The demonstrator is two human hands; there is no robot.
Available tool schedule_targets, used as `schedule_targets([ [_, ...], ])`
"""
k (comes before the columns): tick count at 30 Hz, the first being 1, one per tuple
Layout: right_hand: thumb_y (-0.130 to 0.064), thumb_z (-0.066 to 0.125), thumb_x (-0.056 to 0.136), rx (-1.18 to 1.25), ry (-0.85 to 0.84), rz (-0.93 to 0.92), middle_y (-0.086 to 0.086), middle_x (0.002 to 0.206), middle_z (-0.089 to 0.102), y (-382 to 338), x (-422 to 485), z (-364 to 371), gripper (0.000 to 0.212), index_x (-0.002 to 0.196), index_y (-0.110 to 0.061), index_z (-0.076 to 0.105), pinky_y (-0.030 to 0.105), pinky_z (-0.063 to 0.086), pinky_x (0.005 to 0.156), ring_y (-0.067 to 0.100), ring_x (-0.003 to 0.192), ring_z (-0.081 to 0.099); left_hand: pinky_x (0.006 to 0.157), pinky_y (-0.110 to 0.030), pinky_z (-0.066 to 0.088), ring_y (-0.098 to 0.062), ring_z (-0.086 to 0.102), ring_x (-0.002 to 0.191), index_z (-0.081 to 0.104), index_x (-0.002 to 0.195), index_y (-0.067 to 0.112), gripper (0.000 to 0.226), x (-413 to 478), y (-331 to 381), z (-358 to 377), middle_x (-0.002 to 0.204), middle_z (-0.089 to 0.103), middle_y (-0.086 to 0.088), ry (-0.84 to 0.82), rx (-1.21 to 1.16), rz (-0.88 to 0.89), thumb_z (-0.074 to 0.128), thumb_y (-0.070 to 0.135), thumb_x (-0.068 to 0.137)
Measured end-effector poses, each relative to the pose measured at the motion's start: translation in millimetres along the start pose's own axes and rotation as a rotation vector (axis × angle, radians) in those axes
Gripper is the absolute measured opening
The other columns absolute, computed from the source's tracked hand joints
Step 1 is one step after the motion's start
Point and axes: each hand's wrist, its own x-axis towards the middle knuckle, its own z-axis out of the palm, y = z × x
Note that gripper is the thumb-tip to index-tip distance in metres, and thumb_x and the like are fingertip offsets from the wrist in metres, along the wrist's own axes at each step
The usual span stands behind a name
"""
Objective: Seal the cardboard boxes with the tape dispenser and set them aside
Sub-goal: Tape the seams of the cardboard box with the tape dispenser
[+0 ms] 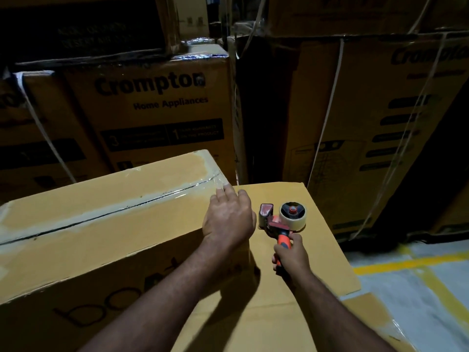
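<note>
The fingers of the left hand lie straight and close together, palm down. They press on the far right corner of a large tan cardboard box, just where a strip of clear tape along the box's centre seam reaches the edge. The fingers of the right hand are curled tight round the orange handle of a red and orange hand-held tape dispenser, with the thumb laid against the handle. The dispenser points away from the person, just beside the left hand, and carries a pale roll of tape on its right side. It sits over a lower, flat tan cardboard box that adjoins the large box on the right; whether it touches that surface cannot be told. Both bare forearms reach in from the bottom edge. Behind stand tall stacked brown cartons printed "Crompton Home Appliances" and bound with white straps. At the right is a grey floor with yellow painted lines
</note>
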Motion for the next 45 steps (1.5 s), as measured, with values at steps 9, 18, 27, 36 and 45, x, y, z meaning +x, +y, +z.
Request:
schedule_targets([
  [9,-0.028,0.062,0.088,-0.351,-0.024,-0.127,0.007,0.086,0.068,0,15,10,0.045,0.129,-0.033,0.043,0.044,0.062,0.059,0.025,0.072,0.070,0.097,-0.043,0.056,-0.033,0.065,0.121,0.070,0.123,0.013,0.053,-83,-61,5,0.134,0.063,-0.023,0.193,0.021,0.457,0.056,0.047,0.085],
  [18,-0.039,0.056,0.088,-0.749,0.053,-0.183,0.004,0.091,0.062,-4,17,10,0.046,0.128,-0.023,0.040,0.035,0.049,0.069,0.026,0.081,0.060,0.103,-0.050,0.051,-0.023,0.059,0.131,0.073,0.121,0.011,0.050,-138,-106,13,0.140,0.062,-0.012,0.408,-0.186,0.488,0.065,0.034,0.077],
  [27,-0.045,0.049,0.087,-0.892,0.003,-0.336,-0.001,0.085,0.061,-2,25,-7,0.036,0.119,-0.029,0.047,0.030,0.047,0.062,0.019,0.075,0.059,0.112,-0.069,0.025,-0.027,0.062,0.120,0.078,0.112,0.015,0.041,-188,-119,30,0.125,0.069,0.000,0.566,-0.377,-0.013,0.056,0.032,0.082],
  [36,-0.040,0.055,0.089,-0.752,0.023,-0.234,0.005,0.087,0.062,-6,44,-39,0.039,0.123,-0.028,0.043,0.041,0.056,0.071,0.024,0.077,0.062,0.112,-0.066,0.027,-0.033,0.061,0.120,0.077,0.109,0.011,0.040,-195,-159,43,0.122,0.068,-0.001,0.601,-0.457,-0.085,0.054,0.032,0.083],
  [45,-0.030,0.055,0.094,-0.610,0.068,-0.253,0.007,0.083,0.063,-15,38,-11,0.031,0.121,-0.016,0.049,0.034,0.052,0.062,0.023,0.073,0.062,0.106,-0.072,0.029,-0.025,0.066,0.100,0.079,0.096,0.007,0.040,-182,-157,50,0.105,0.072,-0.004,0.781,-0.510,-0.008,0.061,0.043,0.097],
])
